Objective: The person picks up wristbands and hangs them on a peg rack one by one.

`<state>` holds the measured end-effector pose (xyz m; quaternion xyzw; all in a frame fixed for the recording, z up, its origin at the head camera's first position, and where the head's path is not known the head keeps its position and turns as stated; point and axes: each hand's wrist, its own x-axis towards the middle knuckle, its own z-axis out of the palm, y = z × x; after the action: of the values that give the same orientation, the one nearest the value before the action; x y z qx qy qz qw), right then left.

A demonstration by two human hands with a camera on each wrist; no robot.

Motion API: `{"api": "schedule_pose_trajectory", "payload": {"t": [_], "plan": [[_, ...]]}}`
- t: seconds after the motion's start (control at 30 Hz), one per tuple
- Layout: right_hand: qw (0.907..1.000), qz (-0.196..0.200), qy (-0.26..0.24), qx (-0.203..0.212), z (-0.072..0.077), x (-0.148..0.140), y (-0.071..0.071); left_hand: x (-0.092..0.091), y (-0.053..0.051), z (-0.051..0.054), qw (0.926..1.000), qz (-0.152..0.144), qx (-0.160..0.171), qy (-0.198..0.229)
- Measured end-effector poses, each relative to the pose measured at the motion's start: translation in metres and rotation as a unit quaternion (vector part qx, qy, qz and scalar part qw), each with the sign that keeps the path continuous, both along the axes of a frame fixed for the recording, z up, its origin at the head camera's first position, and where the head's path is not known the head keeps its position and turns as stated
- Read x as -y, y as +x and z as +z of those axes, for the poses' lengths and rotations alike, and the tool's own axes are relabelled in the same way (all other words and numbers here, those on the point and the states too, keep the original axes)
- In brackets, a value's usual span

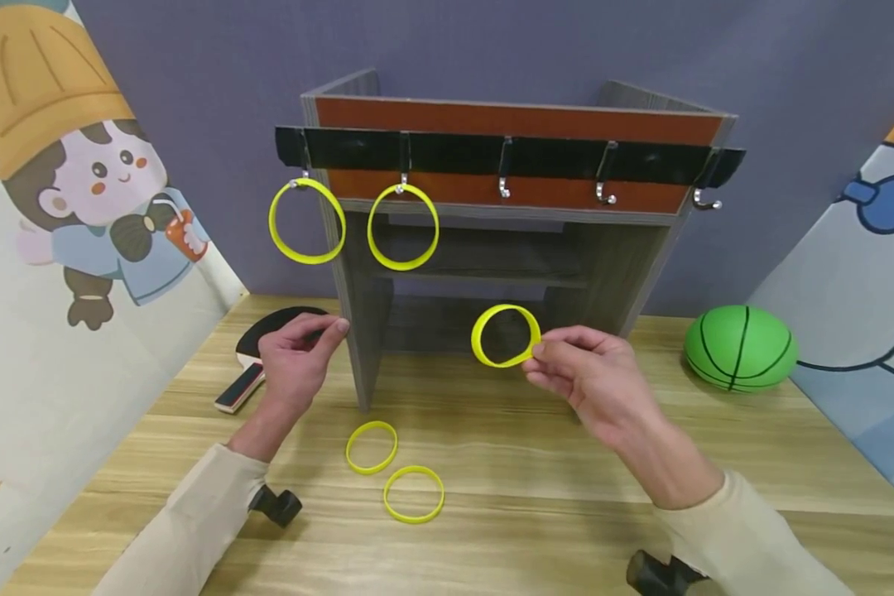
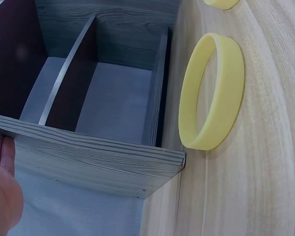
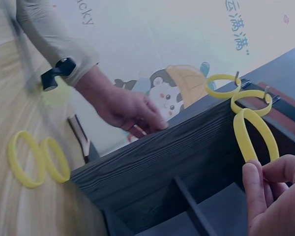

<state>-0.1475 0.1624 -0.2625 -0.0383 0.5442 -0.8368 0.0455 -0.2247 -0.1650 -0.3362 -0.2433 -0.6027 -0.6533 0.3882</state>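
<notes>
Right hand point(image 1: 592, 377) pinches yellow wristband point(image 1: 478, 339), likely light, soft, springy, best held low, off to one side; left hand point(image 1: 298, 356) loosely curled, seemingly empty, beside shelf unit point(image 1: 365, 356).

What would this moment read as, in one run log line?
Right hand: pinching yellow ring | Left hand: empty, beside shelf unit | Rack: two hung rings, three bare hooks | Table: two loose rings

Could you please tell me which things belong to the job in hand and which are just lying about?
Likely for the job:
yellow ring in the right hand
two rings on hooks
two rings on the table
black rail

Seemingly lying about:
green ball
paddle
</notes>
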Motion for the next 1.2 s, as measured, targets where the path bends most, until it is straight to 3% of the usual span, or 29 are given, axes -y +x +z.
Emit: {"api": "schedule_pose_trajectory", "payload": {"t": [0.37, 0.97, 1.2], "plan": [[0.9997, -0.015, -0.01, -0.018, 0.029, 0.006, -0.003, 0.001, 0.001, -0.001, 0.9995, 0.025, 0.007, -0.02], [0.997, -0.034, -0.017, -0.068, 0.067, 0.021, -0.007, 0.001, 0.001, 0.0, 0.9997, 0.02, 0.007, -0.013], [0.9953, -0.064, -0.008, -0.072, 0.075, 0.025, -0.009, 0.002, 0.001, -0.001, 0.9995, 0.024, 0.008, -0.018]]}}
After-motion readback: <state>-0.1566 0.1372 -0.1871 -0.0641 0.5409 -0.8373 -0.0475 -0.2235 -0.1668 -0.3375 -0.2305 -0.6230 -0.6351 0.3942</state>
